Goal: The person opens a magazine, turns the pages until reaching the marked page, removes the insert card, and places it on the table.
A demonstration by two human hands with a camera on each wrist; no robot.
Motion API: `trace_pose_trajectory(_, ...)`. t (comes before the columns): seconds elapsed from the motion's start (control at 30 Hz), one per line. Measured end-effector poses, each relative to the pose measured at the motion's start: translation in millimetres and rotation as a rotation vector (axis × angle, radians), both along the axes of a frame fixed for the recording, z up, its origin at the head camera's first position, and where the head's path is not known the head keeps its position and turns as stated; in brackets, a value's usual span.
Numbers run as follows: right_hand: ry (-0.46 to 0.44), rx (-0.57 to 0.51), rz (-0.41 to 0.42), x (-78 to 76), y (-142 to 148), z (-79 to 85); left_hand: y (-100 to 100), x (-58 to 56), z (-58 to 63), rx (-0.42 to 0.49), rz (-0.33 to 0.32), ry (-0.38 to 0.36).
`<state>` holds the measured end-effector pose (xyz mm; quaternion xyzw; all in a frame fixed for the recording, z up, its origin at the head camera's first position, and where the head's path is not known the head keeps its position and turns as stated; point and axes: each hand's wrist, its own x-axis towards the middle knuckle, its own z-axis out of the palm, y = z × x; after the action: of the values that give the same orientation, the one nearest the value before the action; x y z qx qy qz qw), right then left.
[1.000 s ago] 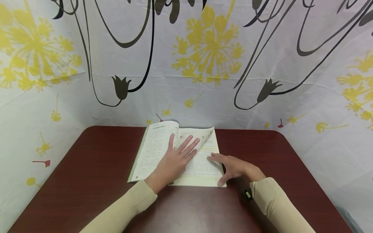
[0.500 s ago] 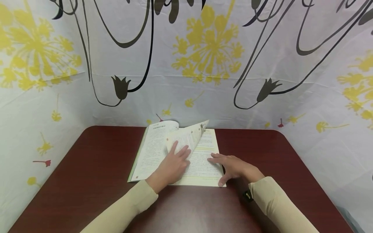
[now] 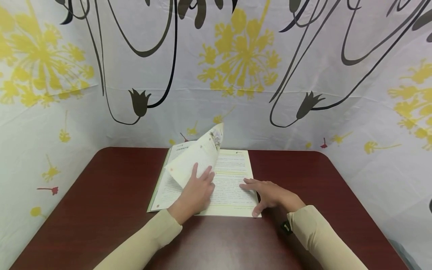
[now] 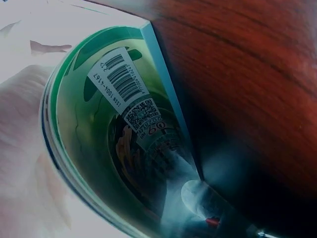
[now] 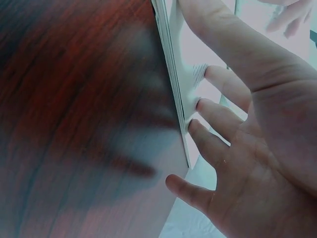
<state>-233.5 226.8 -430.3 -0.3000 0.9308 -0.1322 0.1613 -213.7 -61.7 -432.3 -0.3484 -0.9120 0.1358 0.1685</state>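
Observation:
An open magazine lies near the back middle of the table. One of its leaves stands raised and slants over the left-hand page. My left hand is against this leaf near the gutter, index finger extended and the other fingers slightly bent. In the left wrist view the curled cover shows a barcode, beside the washed-out left hand. My right hand rests at the magazine's right edge, its fingers spread over the page and its thumb by the lower corner. The right wrist view shows that hand beside the page edges.
The dark red wooden table extends around the magazine on both sides and in front. Behind it hangs a white cloth with yellow and grey flower prints. A dark band sits at the right wrist.
The leaf has risen from the right-hand page and swung left over the left-hand page. My left hand has shifted slightly left with its fingers drawn in. The right hand has stayed put.

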Motion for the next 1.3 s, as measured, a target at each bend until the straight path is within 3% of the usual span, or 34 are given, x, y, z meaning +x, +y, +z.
trace_pose_trajectory(0.2, 0.011, 0.012, 0.003, -0.3, -1.0, 0.5, -2.3, 0.2, -0.5, 0.031, 0.063, -0.017)
trace_pose_trajectory(0.5, 0.002, 0.013, -0.008, 0.8, -1.0, 1.2, -2.5, 3.2, 3.4, 0.091, 0.217, -0.260)
trace_pose_trajectory(0.73, -0.027, 0.000, -0.014, 2.2, -0.4, 1.3, -5.0, 1.3, 1.2, 0.142, 0.259, -0.376)
trace_pose_trajectory(1.03, -0.028, -0.004, -0.014, 2.4, 1.1, 0.2, -5.6, -0.4, 1.1, 0.160, 0.255, -0.380)
trace_pose_trajectory(1.3, -0.045, -0.007, -0.019, 1.5, 0.4, 2.7, -2.7, -1.4, -3.4, 0.126, 0.198, -0.290)
